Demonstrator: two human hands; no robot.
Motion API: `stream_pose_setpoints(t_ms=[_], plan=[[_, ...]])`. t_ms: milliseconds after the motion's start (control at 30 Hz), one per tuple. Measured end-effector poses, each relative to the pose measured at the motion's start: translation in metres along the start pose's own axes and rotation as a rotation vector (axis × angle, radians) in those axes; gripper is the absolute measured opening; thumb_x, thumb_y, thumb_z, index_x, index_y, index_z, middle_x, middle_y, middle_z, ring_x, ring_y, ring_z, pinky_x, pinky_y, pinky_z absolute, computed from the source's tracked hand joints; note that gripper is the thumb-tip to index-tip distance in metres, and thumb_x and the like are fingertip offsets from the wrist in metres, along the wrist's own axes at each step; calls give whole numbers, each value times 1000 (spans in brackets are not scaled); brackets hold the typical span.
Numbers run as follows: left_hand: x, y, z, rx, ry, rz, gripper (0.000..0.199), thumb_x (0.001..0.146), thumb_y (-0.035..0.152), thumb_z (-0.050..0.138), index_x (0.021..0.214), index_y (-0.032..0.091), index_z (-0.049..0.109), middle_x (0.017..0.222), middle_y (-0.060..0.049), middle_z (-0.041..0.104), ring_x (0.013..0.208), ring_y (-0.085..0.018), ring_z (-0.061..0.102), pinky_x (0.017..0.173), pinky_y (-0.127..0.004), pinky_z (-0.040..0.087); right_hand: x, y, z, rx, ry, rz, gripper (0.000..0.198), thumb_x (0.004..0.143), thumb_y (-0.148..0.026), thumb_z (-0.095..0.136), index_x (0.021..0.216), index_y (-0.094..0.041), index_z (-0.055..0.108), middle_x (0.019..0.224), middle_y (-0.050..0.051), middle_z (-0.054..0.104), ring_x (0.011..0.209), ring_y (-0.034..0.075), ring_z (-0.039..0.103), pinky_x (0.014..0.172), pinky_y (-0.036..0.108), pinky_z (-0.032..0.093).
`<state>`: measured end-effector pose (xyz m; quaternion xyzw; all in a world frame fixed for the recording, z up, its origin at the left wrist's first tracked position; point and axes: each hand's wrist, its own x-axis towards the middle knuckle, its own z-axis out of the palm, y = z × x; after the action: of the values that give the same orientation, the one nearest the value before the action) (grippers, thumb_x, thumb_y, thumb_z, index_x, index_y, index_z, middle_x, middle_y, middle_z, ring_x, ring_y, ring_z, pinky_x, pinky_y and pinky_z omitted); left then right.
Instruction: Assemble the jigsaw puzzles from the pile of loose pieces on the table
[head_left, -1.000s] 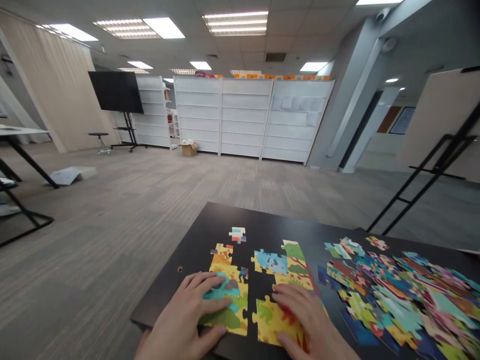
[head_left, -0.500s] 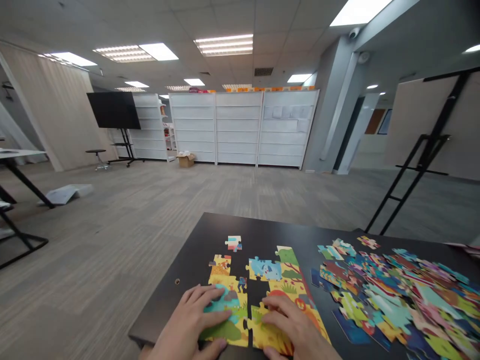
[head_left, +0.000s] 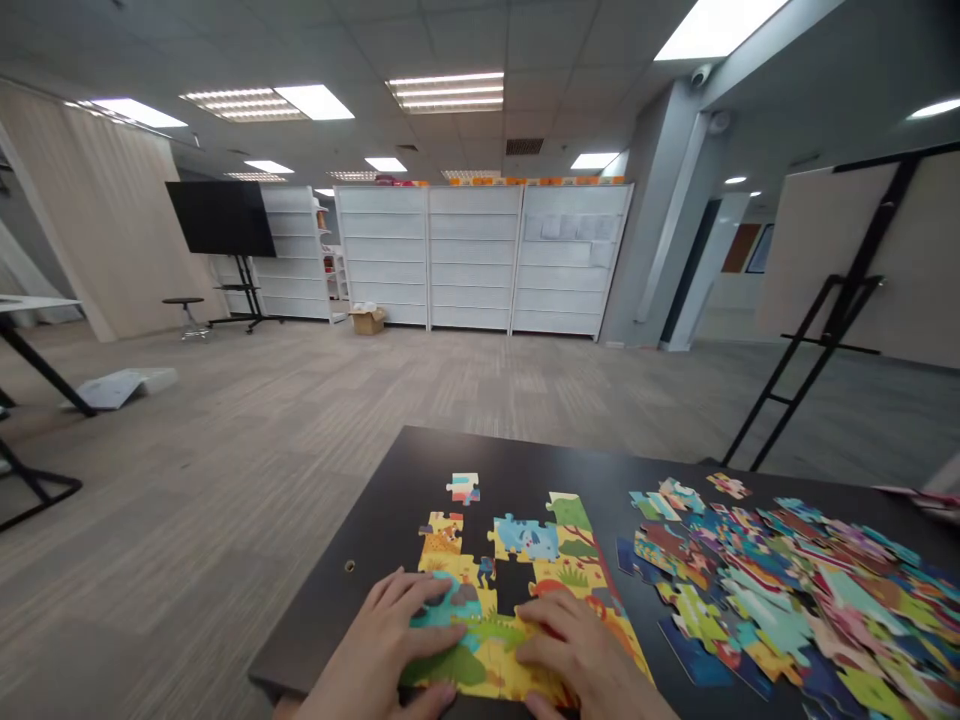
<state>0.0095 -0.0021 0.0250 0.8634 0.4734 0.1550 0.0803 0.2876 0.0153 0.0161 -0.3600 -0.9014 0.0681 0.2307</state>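
Observation:
My left hand lies with fingers spread on the left section of a jigsaw puzzle, which shows teal water and green bushes on yellow. Flat on the right section sits my right hand, fingers apart, partly covering an orange lion picture. The two sections meet along their lower edge, while a dark hole remains between them higher up. A blue elephant piece tops the right section beside a green corner piece. At the upper left is a leopard piece. A loose piece lies apart beyond it.
A heap of mixed puzzle pieces covers the right of the black table. The table has a small round hole at left. Beyond are a black-framed board stand, white shelves, a screen on wheels and a cardboard box.
The right puzzle section has slid left with my right hand, closing the lower gap against the left section. My left hand stays in place on its section. The view has shifted slightly.

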Motion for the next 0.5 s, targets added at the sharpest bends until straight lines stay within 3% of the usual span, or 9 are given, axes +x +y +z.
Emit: stream_pose_setpoints(t_ms=[100,167,267,400,500], plan=[[2,3,-2,-8,5,15,35,86,43,73,121,42,69,139,-3,60,123,-31,57,106,-49,47,2,-4,-1,0,-15,1,20,76,-21,75,94,-28,77,114,3,75,112,25,67,99,33,56],[2,3,-1,-17,15,35,37,85,43,74,122,42,68,139,-3,60,124,-31,57,107,-48,47,-1,-2,-5,7,-5,-3,25,78,-21,72,102,-28,76,121,4,73,117,26,65,100,35,56],[1,-5,7,-7,60,83,42,84,42,76,125,42,66,139,-3,60,124,-31,58,107,-47,48,-16,15,-14,-13,136,56,36,88,-18,58,121,-27,70,133,8,68,123,25,64,101,37,56],[2,-18,37,73,183,109,50,85,35,74,133,41,59,140,-3,59,125,-30,59,104,-45,52,-52,52,-20,-95,389,211,29,96,-22,49,113,-26,72,120,8,73,110,23,71,91,33,61],[16,-11,71,109,234,178,46,88,37,73,132,41,59,141,-2,60,125,-28,60,101,-38,54,-73,68,-17,-132,446,224,23,95,-23,53,105,-27,73,108,6,76,101,22,74,85,29,63]])
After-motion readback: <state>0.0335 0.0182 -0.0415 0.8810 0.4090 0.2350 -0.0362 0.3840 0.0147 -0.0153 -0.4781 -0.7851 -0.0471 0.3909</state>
